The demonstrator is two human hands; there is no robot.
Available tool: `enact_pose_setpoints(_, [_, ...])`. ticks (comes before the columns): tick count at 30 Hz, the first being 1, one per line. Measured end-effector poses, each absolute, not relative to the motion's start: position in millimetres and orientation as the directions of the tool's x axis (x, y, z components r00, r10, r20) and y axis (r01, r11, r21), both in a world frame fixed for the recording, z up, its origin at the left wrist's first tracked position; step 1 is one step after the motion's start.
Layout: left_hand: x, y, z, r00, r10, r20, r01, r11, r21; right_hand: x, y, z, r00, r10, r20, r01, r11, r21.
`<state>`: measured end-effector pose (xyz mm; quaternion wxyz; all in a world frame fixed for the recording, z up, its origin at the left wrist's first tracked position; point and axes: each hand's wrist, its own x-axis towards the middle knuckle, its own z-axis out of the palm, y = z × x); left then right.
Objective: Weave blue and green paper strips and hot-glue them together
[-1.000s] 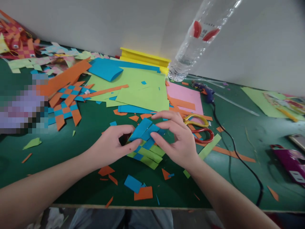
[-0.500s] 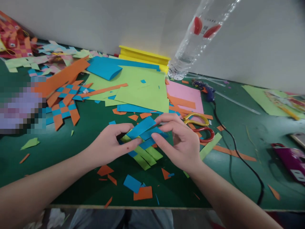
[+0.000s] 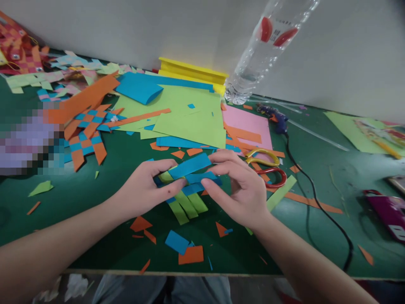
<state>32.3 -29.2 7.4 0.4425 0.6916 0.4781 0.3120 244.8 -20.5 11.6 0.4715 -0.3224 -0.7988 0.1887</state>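
Between my two hands is a woven piece of blue and green paper strips (image 3: 186, 202), held just above the green table. My left hand (image 3: 147, 185) pinches its left side, thumb over the front and fingers behind. On the right, my right hand (image 3: 238, 185) grips the blue strip ends (image 3: 204, 179) between thumb and fingers. The green strip ends hang down towards me, side by side. Part of the weave is hidden behind my fingers. Scissors with yellow and red handles (image 3: 275, 176) lie just beyond my right hand.
Paper sheets (image 3: 193, 122) lie behind my hands, with an orange-and-blue woven piece (image 3: 87, 141) to the left. A clear bottle (image 3: 249, 67) stands at the back wall. A glue gun (image 3: 278, 120) trails a black cord on the right. Paper scraps (image 3: 191, 255) lie near the front edge.
The woven piece has turned slightly in my hands, and its green strip ends have swung a little left. Both hands keep their hold.
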Motion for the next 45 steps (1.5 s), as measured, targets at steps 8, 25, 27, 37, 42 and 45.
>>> enact_pose_setpoints(8, [31.3, -28.2, 6.9, 0.337, 0.941, -0.013, 0.378, -0.123, 0.918, 244.1, -21.7, 11.3, -0.357, 0.678, 0.642, 0.354, 0.735, -0.579])
enact_pose_setpoints(25, [27.7, -27.5, -0.1, 0.292, 0.947, -0.132, 0.299, 0.041, 0.954, 244.3, -22.5, 11.0, -0.354, 0.682, 0.640, 0.337, 0.732, -0.593])
enact_pose_setpoints(27, [27.5, -27.1, -1.0, 0.286, 0.950, -0.126, 0.285, 0.042, 0.958, 243.9, -22.8, 10.8, -0.360, 0.687, 0.631, 0.331, 0.727, -0.602])
enact_pose_setpoints(37, [25.7, -26.7, -1.5, 0.294, 0.947, -0.126, 0.253, 0.050, 0.966, 242.7, -22.7, 8.5, -0.357, 0.701, 0.617, 0.299, 0.712, -0.636])
enact_pose_setpoints(42, [26.3, -26.2, -0.9, 0.300, 0.948, -0.110, 0.245, 0.034, 0.969, 242.9, -23.2, 8.9, -0.367, 0.691, 0.622, 0.304, 0.721, -0.622])
enact_pose_setpoints(45, [26.1, -26.1, -0.1, 0.306, 0.945, -0.114, 0.248, 0.037, 0.968, 243.2, -23.3, 9.5, -0.381, 0.681, 0.625, 0.303, 0.731, -0.612])
